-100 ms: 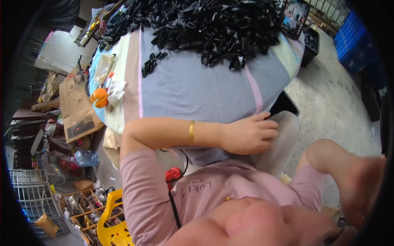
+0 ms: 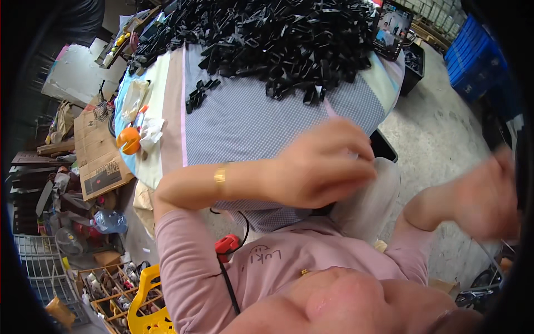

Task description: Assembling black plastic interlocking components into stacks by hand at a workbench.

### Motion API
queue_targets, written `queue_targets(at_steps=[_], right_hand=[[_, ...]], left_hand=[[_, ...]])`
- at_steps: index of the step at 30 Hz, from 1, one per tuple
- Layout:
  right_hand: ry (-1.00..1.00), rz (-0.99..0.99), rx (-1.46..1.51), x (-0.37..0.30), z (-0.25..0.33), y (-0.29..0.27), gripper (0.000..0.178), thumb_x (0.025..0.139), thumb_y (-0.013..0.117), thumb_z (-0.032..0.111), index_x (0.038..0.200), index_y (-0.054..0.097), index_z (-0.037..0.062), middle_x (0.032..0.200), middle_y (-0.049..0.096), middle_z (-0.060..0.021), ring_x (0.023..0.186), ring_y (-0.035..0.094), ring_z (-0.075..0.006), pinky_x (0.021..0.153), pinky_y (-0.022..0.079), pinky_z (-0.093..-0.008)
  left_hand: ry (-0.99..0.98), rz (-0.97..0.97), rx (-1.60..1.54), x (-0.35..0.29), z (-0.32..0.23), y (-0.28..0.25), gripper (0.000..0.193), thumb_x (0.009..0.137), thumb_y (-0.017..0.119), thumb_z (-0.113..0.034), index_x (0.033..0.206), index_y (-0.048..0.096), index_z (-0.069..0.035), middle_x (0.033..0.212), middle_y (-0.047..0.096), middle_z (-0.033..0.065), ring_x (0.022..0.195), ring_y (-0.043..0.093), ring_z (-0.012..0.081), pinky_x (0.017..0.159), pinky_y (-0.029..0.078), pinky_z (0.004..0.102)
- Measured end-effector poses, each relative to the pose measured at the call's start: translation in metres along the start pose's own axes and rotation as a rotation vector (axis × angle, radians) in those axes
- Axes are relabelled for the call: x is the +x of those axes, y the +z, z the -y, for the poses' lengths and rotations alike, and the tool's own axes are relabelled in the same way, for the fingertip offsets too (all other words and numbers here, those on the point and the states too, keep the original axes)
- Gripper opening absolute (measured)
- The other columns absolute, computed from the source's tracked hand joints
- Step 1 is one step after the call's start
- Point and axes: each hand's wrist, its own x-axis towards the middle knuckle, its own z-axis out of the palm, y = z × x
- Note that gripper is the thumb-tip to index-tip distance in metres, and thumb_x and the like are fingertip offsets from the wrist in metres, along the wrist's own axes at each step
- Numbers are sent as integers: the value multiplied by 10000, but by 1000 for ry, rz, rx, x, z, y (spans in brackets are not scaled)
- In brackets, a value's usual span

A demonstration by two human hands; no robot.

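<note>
My left hand (image 2: 328, 162), with a gold band on its wrist, is raised in front of the near side of a cloth-covered table (image 2: 239, 122). Its fingers look bent but are smeared by motion, so I cannot make out anything between them. Off to the right, my right hand (image 2: 485, 195) hangs over the floor beside the table, also blurred, its fingers indistinct. A large heap of black plastic clips or similar small parts (image 2: 278, 44) covers the far half of the table. A small cluster of the same black parts (image 2: 200, 96) lies apart, nearer to me.
An orange round container (image 2: 128, 141) and a crumpled white tissue (image 2: 151, 133) sit on the table's left side. A phone (image 2: 392, 30) stands at the far right. Blue crates (image 2: 475, 58) are stacked to the right. Cardboard (image 2: 100, 153) and a yellow chair (image 2: 147, 303) are at left.
My left hand has lifted away from my knee toward the table. My right hand has moved up at the right edge. The view has shifted slightly.
</note>
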Motion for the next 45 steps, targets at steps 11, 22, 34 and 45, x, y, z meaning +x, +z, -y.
queue_targets(at_steps=[11,22,34,45], right_hand=[[666,248,-789,-89,-194,-22,215,961,557,168,1086,654,23,1182,601,-67,995,593,-118,768,487,-229],[157,710,-1182,-55,-356,-29,316,887,640,286,1057,664,21,1153,626,-142,1026,606,-295,870,482,-345],[471,1042,-1640,-28,-533,-75,905,813,491,725,1405,410,45,1432,399,-225,1338,373,-358,1102,315,-403],[469,1433,-1245,-57,-509,14,693,891,380,671,1129,678,93,1193,592,-254,1177,510,-386,1067,286,-537]], left_hand=[[290,-610,-61,-18,-98,-118,218,747,719,-195,887,726,-362,997,584,-95,1036,433,159,838,303,387],[400,-578,-294,-25,-75,-153,316,697,708,-137,862,739,-405,1018,579,-122,1056,391,165,841,281,371],[-1080,-535,934,-104,302,-358,669,900,427,-603,1214,605,-39,1218,562,293,1217,487,390,1026,359,444],[-996,-938,96,-121,402,-330,850,739,760,-451,1318,442,85,1250,556,205,1131,541,262,950,433,347]])
